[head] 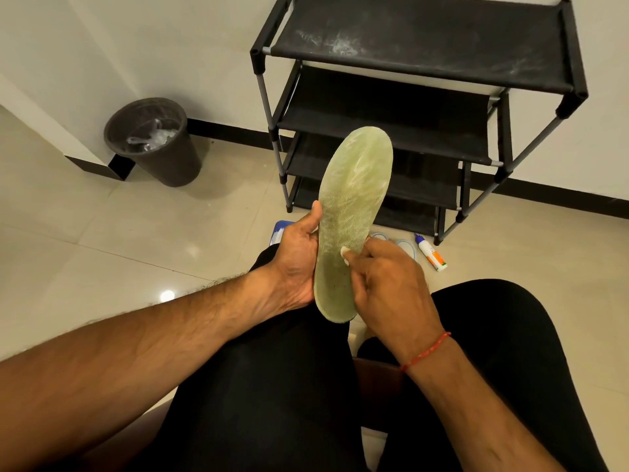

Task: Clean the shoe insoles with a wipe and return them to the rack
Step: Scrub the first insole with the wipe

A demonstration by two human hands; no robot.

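Insole (354, 212) upright, toe toward rack (425, 46); pale green mesh, kinda smudgy. Gripped by left hand (296, 260), wipe (345, 255) pinched in right hand (391, 277).

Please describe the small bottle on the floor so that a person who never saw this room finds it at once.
Find the black shoe rack against the wall. On the floor by its front right foot lies a small bottle. It alone is white with a dark cap and orange label, unlike the pale blue-edged pieces beside it.

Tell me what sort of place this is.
Probably a home entryway or hallway corner: a black fabric shoe rack against a white wall, a dark waste bin, and a glossy tiled floor.
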